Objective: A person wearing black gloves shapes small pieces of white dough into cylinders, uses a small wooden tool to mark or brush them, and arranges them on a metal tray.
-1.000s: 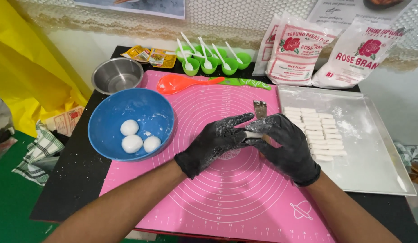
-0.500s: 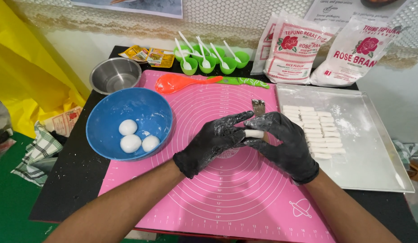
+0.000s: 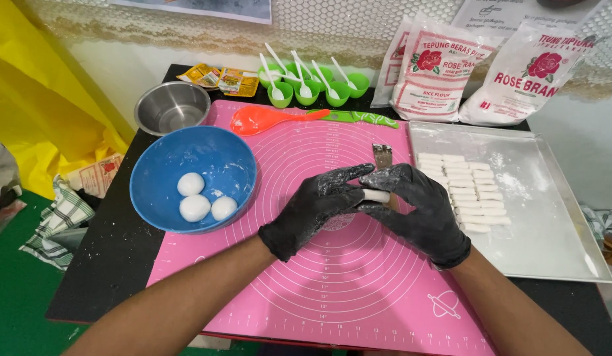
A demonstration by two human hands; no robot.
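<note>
Both my hands wear black gloves dusted with flour and meet over the pink silicone mat (image 3: 332, 283). My left hand (image 3: 316, 207) and my right hand (image 3: 418, 211) pinch a small white dough piece (image 3: 377, 196) between their fingertips. A blue bowl (image 3: 154, 184) to the left holds three white dough balls (image 3: 195, 207). On the right, a metal tray (image 3: 550, 224) carries rows of white dough strips (image 3: 467, 191). A small metal scraper (image 3: 382, 155) stands just behind my hands.
A steel bowl (image 3: 172, 107), an orange spoon (image 3: 266, 120), a green-handled knife (image 3: 359, 117), green cups with white spoons (image 3: 312, 86) and two flour bags (image 3: 477, 69) line the back. Sachets (image 3: 220, 78) lie at back left. A checked cloth (image 3: 59, 221) lies at the left edge.
My hands stay in the same spot over the mat; the fingers have shifted slightly around the dough piece, which now shows more clearly between the fingertips.
</note>
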